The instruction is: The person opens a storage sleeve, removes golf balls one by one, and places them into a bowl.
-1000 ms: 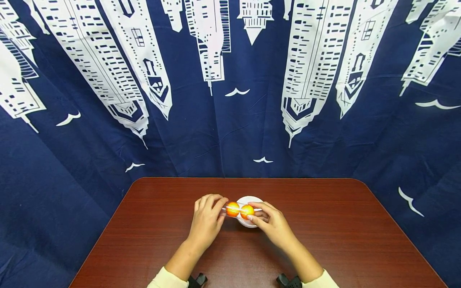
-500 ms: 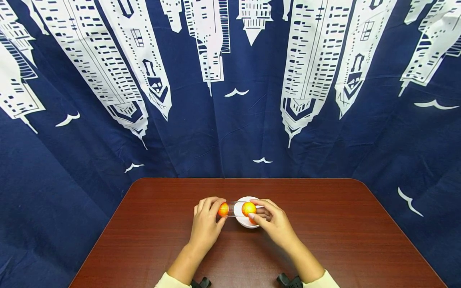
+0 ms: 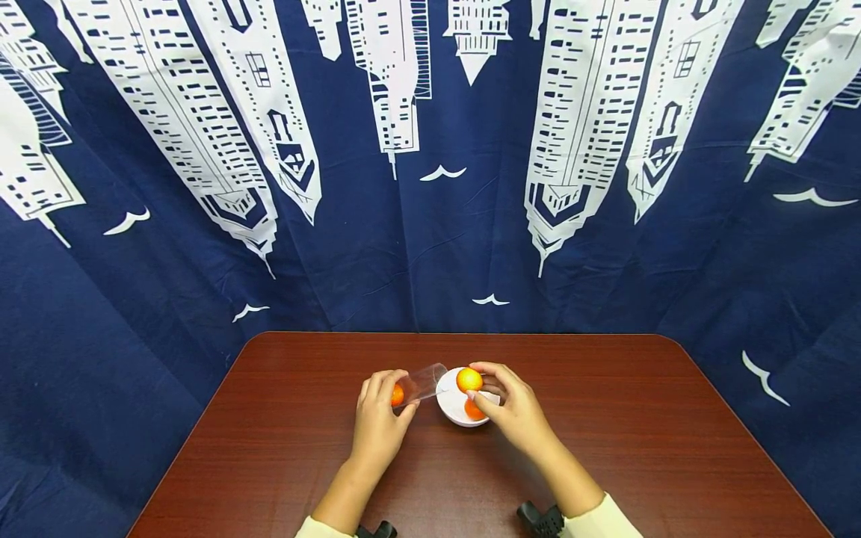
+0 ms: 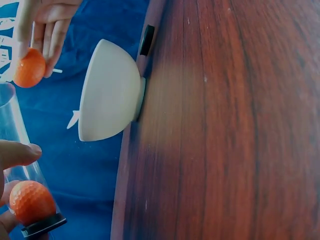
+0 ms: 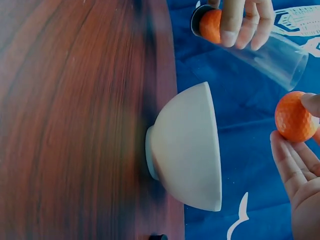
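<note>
The thumb and fingers of the right hand (image 3: 514, 407) were pinching an orange dimpled ball (image 3: 468, 379). This ball was above the white bowl (image 5: 187, 150) and apart from it, toward twelve o'clock of its middle in the head view. The fingers and thumb of the left hand (image 3: 380, 415) were curled around a transparent tube (image 3: 422, 382), near its end with the black cap (image 4: 44, 226). Inside the tube, at this capped end, there was a second ball (image 4: 32, 202). The tube was tilted: from the left hand it pointed to about two o'clock, and its other end, which was the higher one, appeared near the bowl at ten o'clock. A third ball (image 3: 474, 409) lay in the bowl at about five o'clock, partly covered by the right thumb. The bowl stood upright on a reddish-brown table (image 3: 269, 448), with the left hand at nine o'clock and the right hand at three. Farther out, at twelve o'clock, was a dark blue cloth (image 3: 464, 246) with white upside-down buildings. Pale sleeves (image 3: 601, 519) showed at five and seven o'clock.
</note>
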The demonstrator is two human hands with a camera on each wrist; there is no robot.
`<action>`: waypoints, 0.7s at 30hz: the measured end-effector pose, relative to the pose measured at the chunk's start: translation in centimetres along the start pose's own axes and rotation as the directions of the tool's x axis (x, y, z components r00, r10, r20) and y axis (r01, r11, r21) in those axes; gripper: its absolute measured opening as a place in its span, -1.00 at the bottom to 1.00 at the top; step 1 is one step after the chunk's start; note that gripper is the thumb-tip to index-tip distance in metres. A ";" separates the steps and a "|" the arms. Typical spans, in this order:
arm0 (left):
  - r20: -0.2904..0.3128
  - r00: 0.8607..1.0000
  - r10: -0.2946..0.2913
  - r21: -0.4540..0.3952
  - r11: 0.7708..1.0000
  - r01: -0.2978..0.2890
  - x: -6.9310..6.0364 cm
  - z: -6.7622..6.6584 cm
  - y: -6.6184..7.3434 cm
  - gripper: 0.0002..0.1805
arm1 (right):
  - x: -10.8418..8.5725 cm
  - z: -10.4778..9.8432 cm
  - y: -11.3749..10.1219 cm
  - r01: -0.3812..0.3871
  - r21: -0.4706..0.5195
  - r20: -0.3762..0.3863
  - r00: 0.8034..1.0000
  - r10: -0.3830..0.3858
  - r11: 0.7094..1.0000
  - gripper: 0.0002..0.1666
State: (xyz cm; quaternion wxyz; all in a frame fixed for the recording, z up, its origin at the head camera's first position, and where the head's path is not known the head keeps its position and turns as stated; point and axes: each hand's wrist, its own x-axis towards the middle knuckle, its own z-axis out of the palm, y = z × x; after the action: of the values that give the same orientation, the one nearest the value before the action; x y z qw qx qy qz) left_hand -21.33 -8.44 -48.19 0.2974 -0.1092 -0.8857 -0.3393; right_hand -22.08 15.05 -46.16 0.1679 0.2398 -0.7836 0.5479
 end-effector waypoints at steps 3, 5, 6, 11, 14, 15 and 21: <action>-0.010 1.000 -0.028 -0.047 0.998 0.028 0.0 0.1 -0.1 -0.41 | 0.3 0.0 0.5 0.003 -0.058 0.027 1.000 -0.002 0.998 -0.48; -0.010 0.999 -0.050 -0.072 0.996 0.049 0.0 0.1 -0.1 -0.41 | 0.6 0.0 0.7 -0.009 -0.099 0.060 0.998 0.015 0.995 -0.48; -0.010 0.998 -0.058 -0.083 0.995 0.057 0.0 0.2 -0.1 -0.42 | 0.8 0.0 0.9 -0.007 -0.122 0.075 0.997 0.016 0.992 -0.49; -0.016 0.997 -0.077 -0.105 0.992 0.075 0.0 0.4 -0.1 -0.42 | 1.4 0.4 1.3 0.040 -0.258 0.140 0.990 -0.004 0.965 -0.50; -0.025 0.997 -0.077 -0.110 0.991 0.074 -0.1 0.5 -0.1 -0.42 | 1.6 0.7 1.6 0.071 -0.317 0.175 0.985 -0.015 0.946 -0.52; -0.023 0.997 -0.077 -0.113 0.991 0.074 -0.1 0.5 -0.1 -0.42 | 1.6 0.8 1.7 0.079 -0.334 0.187 0.982 -0.016 0.939 -0.53; -0.007 0.997 -0.073 -0.129 0.989 0.071 -0.4 0.6 0.1 -0.41 | 1.7 1.2 2.4 0.110 -0.419 0.247 0.969 -0.003 0.901 -0.59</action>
State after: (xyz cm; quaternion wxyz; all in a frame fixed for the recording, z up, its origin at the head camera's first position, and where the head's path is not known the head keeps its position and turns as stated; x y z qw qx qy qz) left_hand -21.28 -7.96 -48.78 0.2826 -0.0942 -0.8635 -0.4070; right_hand -24.81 14.25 -47.51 0.1363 0.2844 -0.8921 0.3235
